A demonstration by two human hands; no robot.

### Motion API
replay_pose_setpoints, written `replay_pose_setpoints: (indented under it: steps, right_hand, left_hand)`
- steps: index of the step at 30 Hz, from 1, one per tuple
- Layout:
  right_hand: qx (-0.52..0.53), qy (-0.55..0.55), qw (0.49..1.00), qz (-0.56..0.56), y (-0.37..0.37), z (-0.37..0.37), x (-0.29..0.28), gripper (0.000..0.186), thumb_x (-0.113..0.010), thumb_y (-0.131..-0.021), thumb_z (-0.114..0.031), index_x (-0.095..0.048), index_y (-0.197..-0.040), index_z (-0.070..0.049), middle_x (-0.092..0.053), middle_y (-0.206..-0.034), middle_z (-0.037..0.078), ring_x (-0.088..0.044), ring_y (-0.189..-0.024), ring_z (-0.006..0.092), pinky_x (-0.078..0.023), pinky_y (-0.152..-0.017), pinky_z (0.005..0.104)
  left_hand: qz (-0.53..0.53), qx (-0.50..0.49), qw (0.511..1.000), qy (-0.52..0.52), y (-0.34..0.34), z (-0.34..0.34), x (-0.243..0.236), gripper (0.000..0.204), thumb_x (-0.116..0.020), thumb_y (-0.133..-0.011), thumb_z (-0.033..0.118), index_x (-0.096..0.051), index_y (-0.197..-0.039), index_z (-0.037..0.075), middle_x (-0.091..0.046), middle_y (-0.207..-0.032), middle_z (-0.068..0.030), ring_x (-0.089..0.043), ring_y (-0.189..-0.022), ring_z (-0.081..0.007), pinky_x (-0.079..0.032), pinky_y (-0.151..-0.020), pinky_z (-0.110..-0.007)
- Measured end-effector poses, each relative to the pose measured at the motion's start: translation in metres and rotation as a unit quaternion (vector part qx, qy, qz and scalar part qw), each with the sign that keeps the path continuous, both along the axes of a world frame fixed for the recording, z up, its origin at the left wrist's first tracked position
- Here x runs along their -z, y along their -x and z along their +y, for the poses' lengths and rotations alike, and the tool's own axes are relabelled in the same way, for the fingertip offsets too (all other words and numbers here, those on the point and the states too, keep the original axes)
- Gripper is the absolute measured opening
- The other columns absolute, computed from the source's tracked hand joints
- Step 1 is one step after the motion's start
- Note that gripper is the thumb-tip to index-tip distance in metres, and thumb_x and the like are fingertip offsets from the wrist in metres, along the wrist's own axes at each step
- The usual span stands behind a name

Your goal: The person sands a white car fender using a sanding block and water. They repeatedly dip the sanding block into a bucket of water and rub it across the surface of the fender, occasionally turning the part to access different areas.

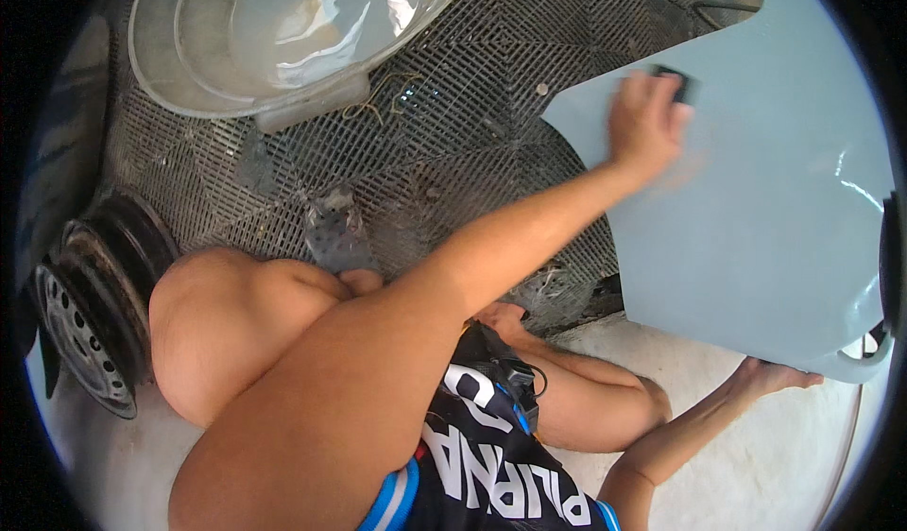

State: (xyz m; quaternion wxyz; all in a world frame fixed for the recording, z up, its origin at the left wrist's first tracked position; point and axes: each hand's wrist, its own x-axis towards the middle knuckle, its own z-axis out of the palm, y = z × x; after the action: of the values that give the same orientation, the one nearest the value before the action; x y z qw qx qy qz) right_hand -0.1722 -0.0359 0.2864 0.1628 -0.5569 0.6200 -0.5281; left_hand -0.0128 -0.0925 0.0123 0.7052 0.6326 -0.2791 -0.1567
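Observation:
A large, smooth, light blue-grey car body panel (pixel 746 210) takes up the right side, its surface glossy in places. My left arm reaches across to it from the lower left. My left hand (pixel 647 129), slightly smeared by motion, is closed around a small dark block (pixel 675 82) against the panel near its upper left edge. What kind of block it is cannot be made out. At the panel's lower edge, my right hand (pixel 779 376) grips the rim beside a curved end piece; part of that hand is hidden by the panel.
A translucent plastic basin (pixel 274 115) with water stands at the top left on dark ribbed floor matting (pixel 453 125). Black steel wheel rims (pixel 94 333) lean at the left by my bent knee. A pale floor surface (pixel 699 347) extends under my legs.

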Motion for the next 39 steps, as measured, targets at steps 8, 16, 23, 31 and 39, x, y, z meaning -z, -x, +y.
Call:
replay_pose_setpoints:
  steps: [8,16,23,31,39]
  right_hand:
    - [-0.002,0.002,1.0,-0.003,-0.005,-0.001,-0.002,0.08,-0.014,-0.101,-0.068,-0.037,-0.149,-0.009,-0.04,-0.151,0.011,-0.038,-0.14,0.0304,-0.037,-0.118,0.0494]
    - [0.03,0.034,0.999,0.004,-0.013,0.0,-0.001,0.083,-0.01,-0.1,-0.07,-0.038,-0.149,-0.009,-0.041,-0.152,0.011,-0.036,-0.142,0.03,-0.036,-0.119,0.0485]
    - [0.013,-0.002,1.0,0.006,-0.008,0.001,-0.001,0.083,-0.011,-0.1,-0.07,-0.038,-0.15,-0.01,-0.04,-0.153,0.009,-0.035,-0.143,0.0294,-0.034,-0.119,0.0481]
    - [0.013,0.003,1.0,-0.011,-0.002,-0.003,0.0,0.084,-0.013,-0.099,-0.072,-0.037,-0.15,-0.01,-0.038,-0.153,0.011,-0.036,-0.142,0.0293,-0.036,-0.118,0.0493]
    - [-0.006,0.017,1.0,0.024,0.006,-0.005,0.0,0.086,-0.015,-0.096,-0.075,-0.041,-0.146,-0.011,-0.044,-0.147,0.011,-0.04,-0.139,0.0292,-0.039,-0.117,0.0485]
  left_hand:
    - [0.053,0.0,0.999,-0.009,-0.01,-0.015,-0.008,0.032,-0.072,-0.085,0.02,-0.063,-0.112,0.005,-0.059,-0.108,-0.0163,-0.057,-0.104,-0.0351,-0.048,-0.088,-0.048]
    - [0.165,0.035,0.929,-0.33,-0.013,0.005,0.055,0.031,-0.07,-0.088,0.02,-0.061,-0.115,0.007,-0.059,-0.113,-0.014,-0.057,-0.107,-0.0339,-0.048,-0.093,-0.047]
    - [0.04,0.005,0.999,0.004,0.004,0.009,-0.014,0.034,-0.072,-0.085,0.021,-0.063,-0.115,0.007,-0.059,-0.107,-0.0155,-0.056,-0.105,-0.0352,-0.046,-0.089,-0.048]
    - [0.07,0.015,0.988,-0.134,0.006,0.031,0.061,0.037,-0.07,-0.086,0.012,-0.06,-0.121,0.009,-0.059,-0.121,-0.0146,-0.054,-0.116,-0.039,-0.043,-0.1,-0.05]
    - [0.159,-0.012,0.948,-0.274,0.017,0.04,0.074,0.041,-0.067,-0.09,0.012,-0.052,-0.127,0.01,-0.056,-0.125,-0.0174,-0.052,-0.114,-0.0411,-0.044,-0.097,-0.051]
